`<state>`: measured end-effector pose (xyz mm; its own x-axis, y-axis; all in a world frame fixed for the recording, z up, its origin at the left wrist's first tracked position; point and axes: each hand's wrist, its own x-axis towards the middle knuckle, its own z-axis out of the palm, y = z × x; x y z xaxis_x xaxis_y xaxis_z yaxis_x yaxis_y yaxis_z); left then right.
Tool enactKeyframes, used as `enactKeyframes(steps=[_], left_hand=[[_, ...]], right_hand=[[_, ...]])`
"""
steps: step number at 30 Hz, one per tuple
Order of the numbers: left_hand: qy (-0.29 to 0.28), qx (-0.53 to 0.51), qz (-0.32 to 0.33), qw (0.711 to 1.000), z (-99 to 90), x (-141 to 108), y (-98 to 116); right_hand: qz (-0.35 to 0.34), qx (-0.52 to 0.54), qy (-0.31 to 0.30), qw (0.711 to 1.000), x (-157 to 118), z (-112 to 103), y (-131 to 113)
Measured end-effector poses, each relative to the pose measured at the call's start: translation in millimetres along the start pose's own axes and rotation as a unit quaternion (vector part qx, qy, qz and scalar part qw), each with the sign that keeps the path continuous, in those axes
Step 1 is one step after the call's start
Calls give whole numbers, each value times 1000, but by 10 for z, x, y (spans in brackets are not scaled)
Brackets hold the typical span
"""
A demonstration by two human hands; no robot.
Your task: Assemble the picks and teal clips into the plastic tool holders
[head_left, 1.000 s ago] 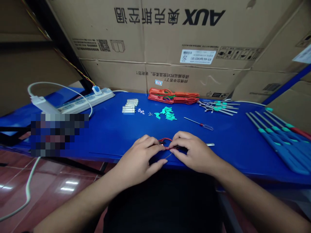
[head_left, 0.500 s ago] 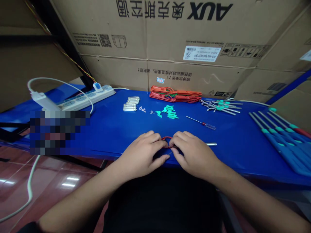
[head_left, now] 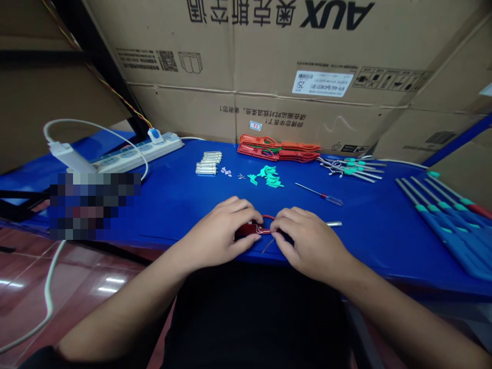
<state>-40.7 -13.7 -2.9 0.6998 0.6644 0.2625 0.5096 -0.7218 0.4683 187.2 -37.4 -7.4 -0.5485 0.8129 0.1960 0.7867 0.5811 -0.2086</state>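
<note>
Both my hands work close together over the blue table (head_left: 172, 210), near its front edge. My left hand (head_left: 221, 228) grips a dark red plastic handle (head_left: 246, 230), which has a thin red loop (head_left: 268, 219) at its end. My right hand (head_left: 307, 241) pinches the loop end with its fingertips. A thin dark wire (head_left: 268, 246) sticks out below the handle. A short metal rod (head_left: 333, 223) lies just past my right hand. The handle's far end is hidden by my fingers.
Farther back lie orange-red handles (head_left: 279, 148), teal plastic clips (head_left: 267, 177), metal sleeves (head_left: 207, 164) and a small screwdriver (head_left: 319, 195). Metal tools (head_left: 349, 168) and long blue tools (head_left: 442, 215) lie to the right. A power strip (head_left: 134, 156) stands back left, before cardboard boxes.
The red handle's body now shows more, between my hands and toward my left hand. My hands have drawn slightly apart, and the view has tilted a little.
</note>
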Motion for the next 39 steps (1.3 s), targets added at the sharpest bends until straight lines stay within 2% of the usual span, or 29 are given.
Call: enactKeyframes(steps=[4,15,24,32,34,36,37,39], left_hand=[[-15,1,24,1000,-23,28,-42],[-19,52,35,998,25,28,-70],[-43,89,55,994,-10,64,-70],[-37,126,63,989,5,111,-72],[-61,153,80,983,-91,158,-43],[-82,174,95,977,-288,256,-4],[-76,179,91,977,-419,329,10],[-19,198,68,978,-703,523,-1]], right_hand=[[8,11,8,1000,20,-17,20],[9,109,63,992,-16,43,113],[-6,22,32,999,-16,18,82],[-3,45,27,999,7,-21,177],[-21,48,16,998,18,-112,235],[-33,58,34,997,66,-264,293],[-34,68,58,995,111,-360,326],[-25,94,122,988,247,-566,413]])
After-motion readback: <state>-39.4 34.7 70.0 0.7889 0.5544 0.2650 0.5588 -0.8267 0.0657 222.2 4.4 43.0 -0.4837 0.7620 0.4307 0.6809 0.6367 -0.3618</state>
